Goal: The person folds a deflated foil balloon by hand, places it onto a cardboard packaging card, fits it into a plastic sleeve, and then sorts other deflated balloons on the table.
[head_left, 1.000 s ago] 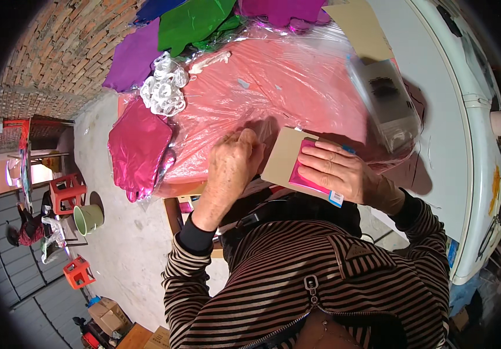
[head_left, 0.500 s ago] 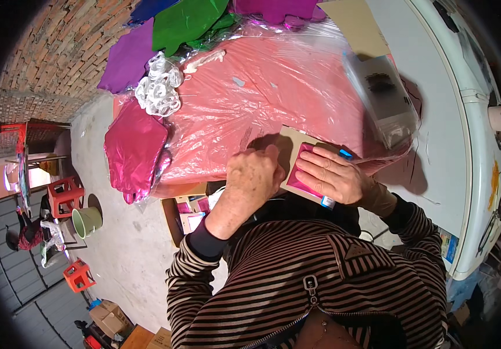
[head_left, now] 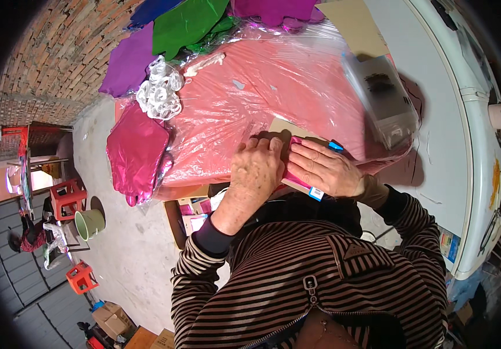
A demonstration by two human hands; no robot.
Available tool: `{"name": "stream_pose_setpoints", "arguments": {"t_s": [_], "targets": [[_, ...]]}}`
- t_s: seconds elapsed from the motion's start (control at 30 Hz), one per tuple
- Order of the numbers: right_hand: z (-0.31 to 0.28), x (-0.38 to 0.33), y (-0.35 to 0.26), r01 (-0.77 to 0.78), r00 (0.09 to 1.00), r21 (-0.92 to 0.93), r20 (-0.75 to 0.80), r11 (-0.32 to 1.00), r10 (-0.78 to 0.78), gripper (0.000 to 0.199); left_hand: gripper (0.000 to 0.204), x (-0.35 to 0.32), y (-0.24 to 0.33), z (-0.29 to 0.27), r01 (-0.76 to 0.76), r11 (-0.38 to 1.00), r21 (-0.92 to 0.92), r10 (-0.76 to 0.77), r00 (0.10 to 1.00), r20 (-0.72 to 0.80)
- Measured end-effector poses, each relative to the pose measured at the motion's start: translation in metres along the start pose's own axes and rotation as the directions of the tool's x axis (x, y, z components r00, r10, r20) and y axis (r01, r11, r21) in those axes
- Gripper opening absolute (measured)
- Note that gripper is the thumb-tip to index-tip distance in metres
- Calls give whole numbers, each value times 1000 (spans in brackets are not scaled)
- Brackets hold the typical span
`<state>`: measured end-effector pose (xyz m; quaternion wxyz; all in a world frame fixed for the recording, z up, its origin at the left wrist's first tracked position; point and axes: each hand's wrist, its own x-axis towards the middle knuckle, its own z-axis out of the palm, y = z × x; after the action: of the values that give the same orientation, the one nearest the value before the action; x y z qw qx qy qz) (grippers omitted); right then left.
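Pink foil [head_left: 291, 177], glossy and mostly covered, lies against tan cardboard [head_left: 289, 127].

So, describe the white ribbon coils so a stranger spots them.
Find the plastic-covered pink work surface. Along its left side, beside the purple sheets and beyond the magenta foil stack, lie the white ribbon coils. Unlike these flat, coloured neighbours, they're looped.
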<state>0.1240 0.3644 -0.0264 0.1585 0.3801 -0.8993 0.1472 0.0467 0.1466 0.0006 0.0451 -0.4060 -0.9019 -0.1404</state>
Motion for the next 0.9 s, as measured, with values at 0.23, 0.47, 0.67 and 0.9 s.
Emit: {"name": "stream_pose_setpoints", "arguments": {"t_s": [0.23, 0.47, 0.67, 0.9], "targets": [[-3, 14, -5, -121, 990, 131, -55, 984, 129, 29, 25, -3, 4, -9, -56, 998, 5, 57, 992, -115], [5, 29, -4, -101, 995, 29, -8, 994, 102, 24, 25, -11, -2, -13, -108, 991, 84, 117, 987, -113], [10, 44, 0, -86, 984, 17, -154, 996, 88, 24, 24, -14, -7, -31, 5, 998, 60, 4, 988, -155], [11, 72, 4, -52, 973, 64, -223, 997, 65, 32, 47, -17, -36, -20, 48, 923, -382, -308, 688, -657]]}}
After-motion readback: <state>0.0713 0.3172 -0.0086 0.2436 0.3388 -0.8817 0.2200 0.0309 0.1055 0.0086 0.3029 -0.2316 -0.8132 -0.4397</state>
